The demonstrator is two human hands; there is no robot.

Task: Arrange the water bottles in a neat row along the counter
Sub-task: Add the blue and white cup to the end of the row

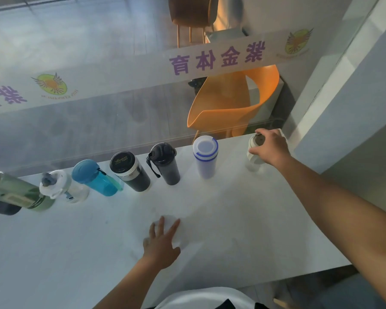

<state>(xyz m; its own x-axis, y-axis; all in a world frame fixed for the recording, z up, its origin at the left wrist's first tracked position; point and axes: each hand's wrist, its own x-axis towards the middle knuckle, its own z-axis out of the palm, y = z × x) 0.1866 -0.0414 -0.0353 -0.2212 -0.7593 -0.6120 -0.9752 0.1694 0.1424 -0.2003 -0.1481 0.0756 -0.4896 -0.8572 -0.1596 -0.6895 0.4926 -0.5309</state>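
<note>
Water bottles [129,172] upright in a row along far edge of white counter [232,219], just beside glass wall [98,119]. Rightmost: small cream bottle with brown lid [255,159], set apart from white bottle with blue bands [206,159]. Right hand [271,148] curls round cream bottle's top, gripping it. Left hand [162,241] lies flat on counter, fingers spread, holding nothing. Leftmost bottles run out of frame, partly cut off.
</note>
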